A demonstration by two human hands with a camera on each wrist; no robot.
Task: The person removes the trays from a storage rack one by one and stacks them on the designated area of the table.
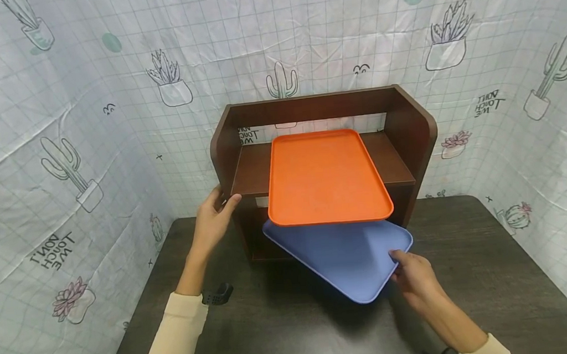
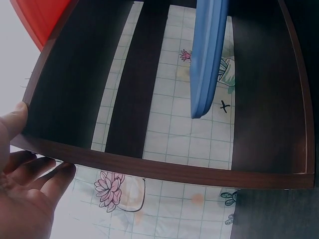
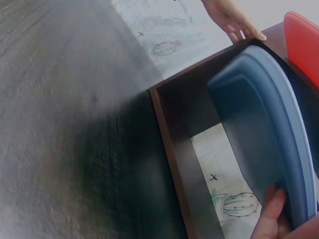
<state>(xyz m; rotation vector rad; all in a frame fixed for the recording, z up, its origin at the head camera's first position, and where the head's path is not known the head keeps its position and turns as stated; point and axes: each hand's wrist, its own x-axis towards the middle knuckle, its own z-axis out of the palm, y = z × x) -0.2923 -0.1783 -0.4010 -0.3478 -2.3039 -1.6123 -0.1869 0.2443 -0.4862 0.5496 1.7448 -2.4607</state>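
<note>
A dark brown two-level wooden shelf (image 1: 313,107) stands on the table. On its middle board lies an orange tray (image 1: 327,179), its near end jutting past the front edge. Below that, a blue tray (image 1: 342,261) sits at an angle, partly in the lower compartment, with its near corner out in front. My right hand (image 1: 415,280) pinches the blue tray's right edge, thumb on top and fingers beneath. At the shelf's left side panel, my left hand (image 1: 212,219) holds the front edge between thumb (image 2: 16,118) and fingers. The blue tray's far end is hidden by the orange one.
The dark wooden table (image 1: 276,333) runs under the shelf and to both sides. A white gridded cloth (image 1: 116,212) printed with cacti hangs behind and at both sides. Black bands (image 1: 218,295) are on both wrists.
</note>
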